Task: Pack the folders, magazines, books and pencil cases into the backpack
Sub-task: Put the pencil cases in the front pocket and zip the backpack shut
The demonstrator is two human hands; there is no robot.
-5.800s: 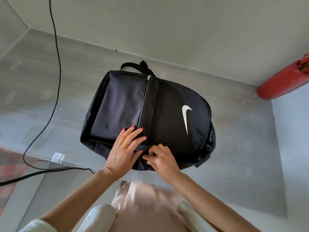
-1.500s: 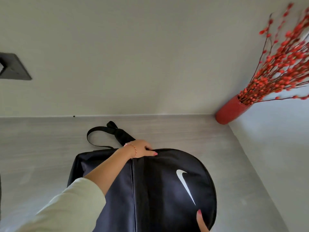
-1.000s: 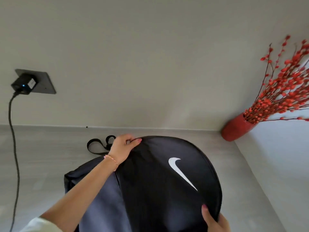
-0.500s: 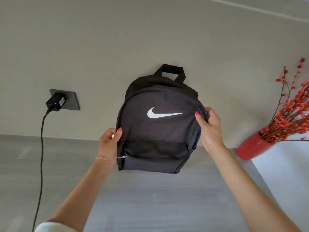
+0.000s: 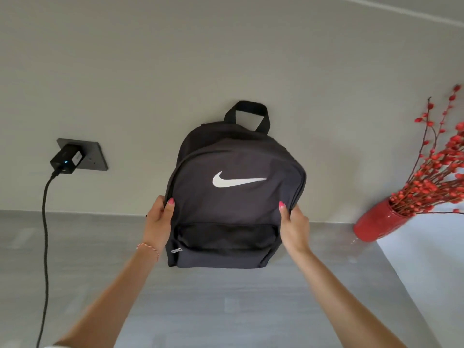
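A black backpack [image 5: 233, 202] with a white swoosh stands upright near the back wall, its top handle pointing up and its zips closed. My left hand [image 5: 159, 219] grips its left side with the thumb on the front panel. My right hand [image 5: 293, 226] grips its right side the same way. The bag's base sits at or just above the grey table [image 5: 226, 310]; I cannot tell whether it touches. No folders, magazines, books or pencil cases are in view.
A black charger [image 5: 66, 159] is plugged into a wall socket at the left, and its cable [image 5: 45, 234] hangs down across the table's left side. A red vase [image 5: 375, 224] with red berry branches stands at the back right, beside a white surface.
The backpack went from lying flat on the table to being lifted and turned upright, front facing me. Both hands moved to its sides, and it has sunk slightly in the last half second.
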